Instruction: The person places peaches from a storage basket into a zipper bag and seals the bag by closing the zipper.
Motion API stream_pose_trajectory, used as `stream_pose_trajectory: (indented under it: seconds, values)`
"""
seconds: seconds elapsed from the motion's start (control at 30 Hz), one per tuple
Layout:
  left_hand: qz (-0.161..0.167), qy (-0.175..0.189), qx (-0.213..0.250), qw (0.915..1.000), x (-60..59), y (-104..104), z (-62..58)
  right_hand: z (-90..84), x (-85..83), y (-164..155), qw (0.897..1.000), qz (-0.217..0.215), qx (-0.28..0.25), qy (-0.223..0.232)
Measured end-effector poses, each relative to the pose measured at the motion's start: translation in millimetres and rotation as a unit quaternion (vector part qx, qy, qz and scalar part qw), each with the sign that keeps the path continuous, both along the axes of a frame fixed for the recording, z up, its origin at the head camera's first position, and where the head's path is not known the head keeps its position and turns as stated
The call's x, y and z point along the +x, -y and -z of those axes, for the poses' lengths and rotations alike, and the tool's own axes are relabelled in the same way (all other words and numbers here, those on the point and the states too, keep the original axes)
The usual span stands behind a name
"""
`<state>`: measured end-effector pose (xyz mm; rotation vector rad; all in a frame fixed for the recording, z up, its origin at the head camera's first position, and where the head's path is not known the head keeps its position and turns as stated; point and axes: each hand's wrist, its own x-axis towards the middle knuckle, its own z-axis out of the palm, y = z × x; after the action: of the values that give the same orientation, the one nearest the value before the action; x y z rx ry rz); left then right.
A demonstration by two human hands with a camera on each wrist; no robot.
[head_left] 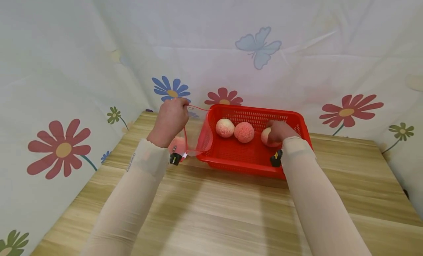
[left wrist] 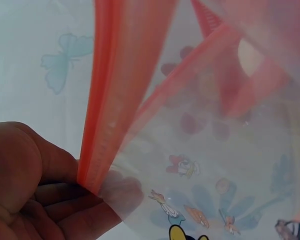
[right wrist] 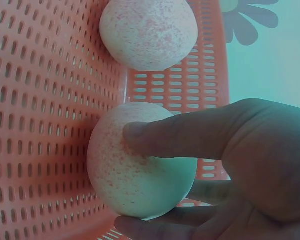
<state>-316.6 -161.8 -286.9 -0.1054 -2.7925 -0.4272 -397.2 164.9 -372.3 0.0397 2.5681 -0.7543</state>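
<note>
My left hand [head_left: 170, 118] pinches the edge of a clear zip bag [left wrist: 205, 150] with a red zip strip and small cartoon prints. The bag's mouth gapes toward the basket, overlapping its left end in the head view. A pinkish rounded shape [head_left: 177, 144] shows low in the bag, partly behind the left wrist. Inside the red basket [head_left: 238, 168], toward its right end, my right hand [head_left: 281, 132] grips a cream ball [right wrist: 140, 160] with reddish speckles, thumb across it and fingers beneath. Left of it lie a pink speckled ball [head_left: 244, 132] and a cream-and-pink ball [head_left: 225, 128].
The basket has slotted walls and stands at the back of a wood-grain table [head_left: 211, 212]. Right behind the table hangs a pale cloth [head_left: 205, 46] printed with flowers and a butterfly. A small black device [head_left: 275, 158] sits at the right wrist.
</note>
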Motion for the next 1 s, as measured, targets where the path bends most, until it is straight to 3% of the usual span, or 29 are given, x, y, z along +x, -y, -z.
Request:
stream_pose_trajectory:
  seconds: [0.63,1.0]
  values:
    - [-0.013,0.009,0.004,0.9999,0.9,0,1.2,-25.9,11.1,9,0.997,-0.032,0.021,-0.072]
    - [-0.01,0.002,0.009,0.9999,-0.6,-1,1.2,-48.0,20.9,21,0.993,-0.056,-0.002,-0.108]
